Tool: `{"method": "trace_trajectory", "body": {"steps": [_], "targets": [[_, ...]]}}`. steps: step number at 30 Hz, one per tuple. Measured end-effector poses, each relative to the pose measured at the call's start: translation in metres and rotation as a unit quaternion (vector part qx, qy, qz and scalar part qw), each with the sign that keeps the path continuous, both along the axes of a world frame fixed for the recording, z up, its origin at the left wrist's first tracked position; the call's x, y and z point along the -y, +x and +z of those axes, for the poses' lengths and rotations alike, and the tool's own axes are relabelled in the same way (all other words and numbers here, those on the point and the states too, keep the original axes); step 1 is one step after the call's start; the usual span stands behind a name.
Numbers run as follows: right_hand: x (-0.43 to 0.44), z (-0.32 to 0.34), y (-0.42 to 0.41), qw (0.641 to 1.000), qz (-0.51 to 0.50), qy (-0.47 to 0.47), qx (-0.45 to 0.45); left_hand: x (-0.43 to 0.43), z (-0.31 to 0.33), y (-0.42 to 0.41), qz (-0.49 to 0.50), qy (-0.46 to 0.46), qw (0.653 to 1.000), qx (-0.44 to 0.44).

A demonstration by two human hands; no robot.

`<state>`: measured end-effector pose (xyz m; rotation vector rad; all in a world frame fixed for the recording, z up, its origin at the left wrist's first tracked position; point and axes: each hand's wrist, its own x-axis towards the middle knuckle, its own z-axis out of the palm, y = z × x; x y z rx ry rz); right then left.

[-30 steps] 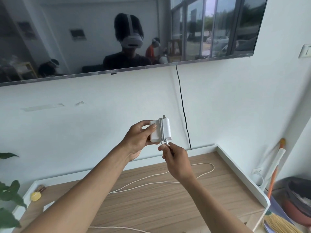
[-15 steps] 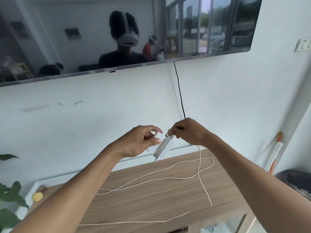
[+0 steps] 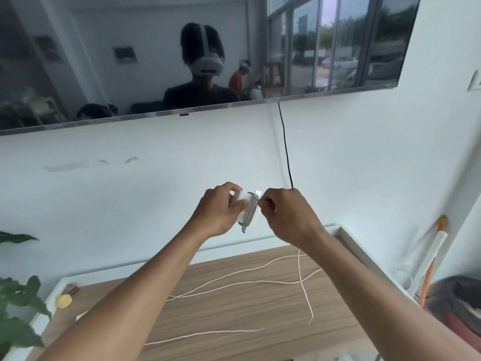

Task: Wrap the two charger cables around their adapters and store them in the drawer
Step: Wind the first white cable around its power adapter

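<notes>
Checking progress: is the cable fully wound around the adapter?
Partly: a few turns circle the adapter, but loose cable hangs down onto the desk.

Adapter (image 3: 244,208) between both hands, above the table (image 3: 234,308).

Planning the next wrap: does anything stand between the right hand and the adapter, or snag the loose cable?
Nothing visible between them: the left hand grips the adapter, the right hand pinches the cable right beside it. The loose cable trails onto the desk, crossing another strand. The drawer is not in view.
</notes>
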<state>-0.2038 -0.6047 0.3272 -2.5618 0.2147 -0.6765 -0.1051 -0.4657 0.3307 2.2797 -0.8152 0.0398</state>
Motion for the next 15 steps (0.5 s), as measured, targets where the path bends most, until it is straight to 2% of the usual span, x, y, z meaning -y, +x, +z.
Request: {"method": "trace_trajectory", "body": {"steps": [4, 8, 15], "targets": [[-0.013, -0.014, -0.003, 0.997, -0.009, 0.049, 0.051, 0.002, -0.001, 0.006, 0.048, -0.095, 0.992, -0.074], [-0.028, -0.032, -0.006, 0.991, 0.008, 0.092, 0.097, 0.002, 0.004, 0.01, 0.071, -0.198, 0.958, -0.193], [-0.044, -0.062, -0.007, 0.969, 0.038, 0.201, 0.14, 0.0, 0.014, 0.012, 0.063, -0.279, 0.915, -0.283]]}}
